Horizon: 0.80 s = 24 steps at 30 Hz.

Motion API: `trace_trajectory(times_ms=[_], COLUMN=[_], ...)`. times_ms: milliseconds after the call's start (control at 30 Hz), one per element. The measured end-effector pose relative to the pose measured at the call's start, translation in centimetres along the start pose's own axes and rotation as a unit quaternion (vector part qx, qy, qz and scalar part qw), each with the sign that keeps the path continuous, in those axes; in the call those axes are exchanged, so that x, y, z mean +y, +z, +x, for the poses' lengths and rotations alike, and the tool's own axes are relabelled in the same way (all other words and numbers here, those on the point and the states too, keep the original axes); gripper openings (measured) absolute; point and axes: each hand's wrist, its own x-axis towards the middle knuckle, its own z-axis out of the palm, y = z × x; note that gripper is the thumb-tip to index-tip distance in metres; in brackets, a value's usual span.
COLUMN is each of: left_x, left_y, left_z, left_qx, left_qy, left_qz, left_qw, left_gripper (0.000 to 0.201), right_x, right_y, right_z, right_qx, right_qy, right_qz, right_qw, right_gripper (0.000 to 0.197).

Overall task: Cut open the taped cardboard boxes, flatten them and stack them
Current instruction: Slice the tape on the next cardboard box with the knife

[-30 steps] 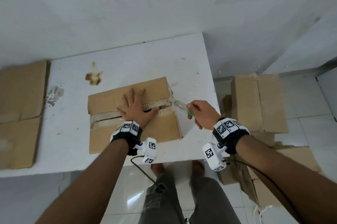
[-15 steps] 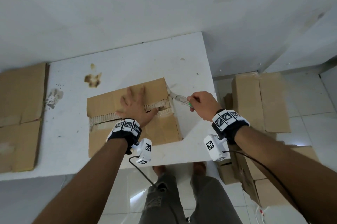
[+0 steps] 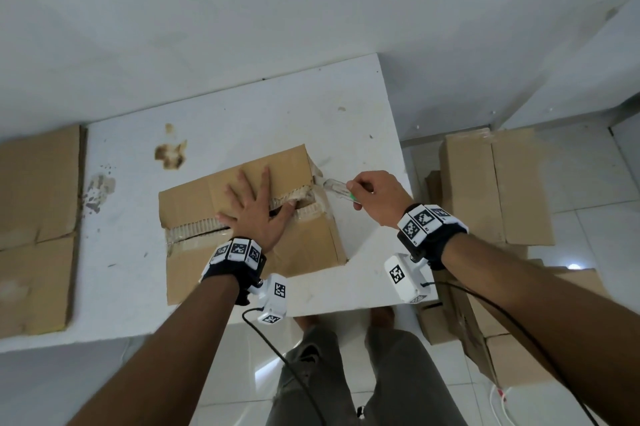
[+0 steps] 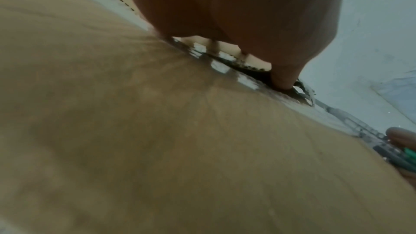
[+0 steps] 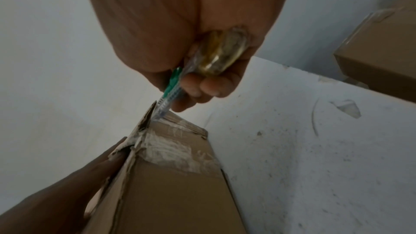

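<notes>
A white worktop (image 3: 242,120) stands against a white wall, its paint chipped and stained brown near the far left. The floor beside it is pale glossy tile. At the left end of the worktop lies flattened cardboard (image 3: 34,228), its flaps spread flat. On the floor to the right stand more cardboard boxes (image 3: 495,183), the top one closed, others lower down and partly hidden behind the right arm.

The cardboard box (image 3: 249,217) being worked on sits near the front right of the worktop, its long axis running left to right and tilted a little, the right end farther away. The top seam follows that axis; along it the tape is torn and whitish, and the corrugated edge of the far flap shows. What is inside cannot be seen.

The left hand (image 3: 252,214) lies flat on the box top, fingers spread and straight, the thumb reaching into the opened seam near the right end. The right hand (image 3: 377,198) has its grip closed around a utility knife (image 3: 337,188) with a clear handle and green slider, fingers curled round it. The knife points left toward the box, in line with the seam, and its tip meets the torn tape at the upper right end of the box (image 5: 155,111).
</notes>
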Motion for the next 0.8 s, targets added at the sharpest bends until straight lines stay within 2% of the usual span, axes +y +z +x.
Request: trace_trajectory(times_ms=[200, 400, 500, 600, 700, 800], left_x=[0.2, 0.2, 0.3, 0.0, -0.3, -0.3], left_y=[-0.5, -0.7, -0.6, -0.9, -0.8, -0.4], left_z=[-0.2, -0.2, -0.3, -0.1, -0.3, -0.6], left_qx=[-0.005, -0.006, -0.002, -0.006, -0.009, 0.001], left_qy=[-0.005, 0.002, -0.001, -0.001, 0.001, 0.000], left_qz=[-0.007, -0.007, -0.008, -0.030, -0.043, -0.039], left_qw=[1.000, 1.000, 1.000, 1.000, 0.999, 0.999], left_gripper=[0.095, 0.090, 0.089, 0.091, 0.098, 0.098], right_x=[0.3, 0.5, -0.7, -1.9, -1.8, -1.6], right_y=[0.7, -0.1, 0.6, 0.4, -2.0, -3.5], right_z=[0.4, 0.6, 0.8, 1.3, 1.1, 1.4], right_qx=[0.012, 0.034, -0.006, -0.079, -0.158, -0.176], right_qy=[-0.011, -0.012, -0.022, -0.016, -0.035, -0.058], right_qz=[-0.005, -0.002, -0.004, -0.005, -0.080, -0.134], right_qw=[1.000, 0.999, 1.000, 0.997, 0.984, 0.974], right_gripper=[0.028, 0.030, 0.032, 0.034, 0.037, 0.036])
